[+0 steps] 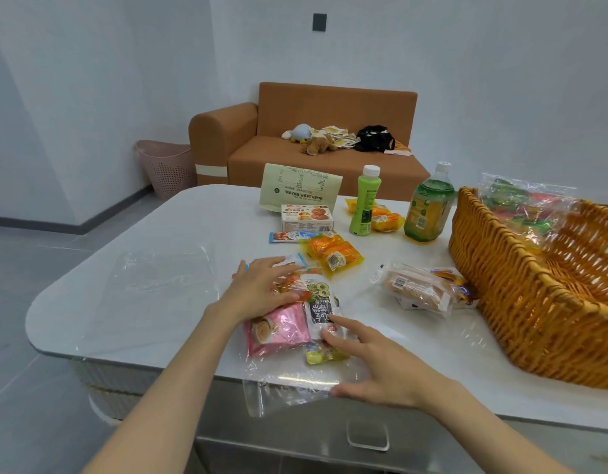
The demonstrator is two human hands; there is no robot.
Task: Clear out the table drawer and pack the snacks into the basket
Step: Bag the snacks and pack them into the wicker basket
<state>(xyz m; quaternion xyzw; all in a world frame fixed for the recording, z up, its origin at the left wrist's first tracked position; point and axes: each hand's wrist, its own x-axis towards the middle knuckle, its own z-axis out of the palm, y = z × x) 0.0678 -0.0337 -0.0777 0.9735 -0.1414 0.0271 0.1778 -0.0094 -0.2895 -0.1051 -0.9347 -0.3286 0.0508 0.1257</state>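
Note:
A clear plastic bag (295, 388) of small snacks lies at the table's near edge, holding a pink packet (278, 331), a black-and-white packet (321, 307) and a yellow candy (321, 355). My left hand (258, 289) rests flat on the bag's far end with straight fingers. My right hand (374, 360) lies spread over its near right part, fingertips touching the snacks. The woven basket (521, 302) stands at the right with a clear bag of colourful sweets (524, 206) inside. The drawer (367, 436) below the table edge looks closed.
Loose on the white table (159, 302): an orange packet (331, 253), a biscuit box (307, 217), a cream pouch (301, 189), a wrapped bread (419, 289), a green bottle (364, 203) and a tea bottle (429, 206). An empty clear bag (162, 271) lies left. A sofa stands behind.

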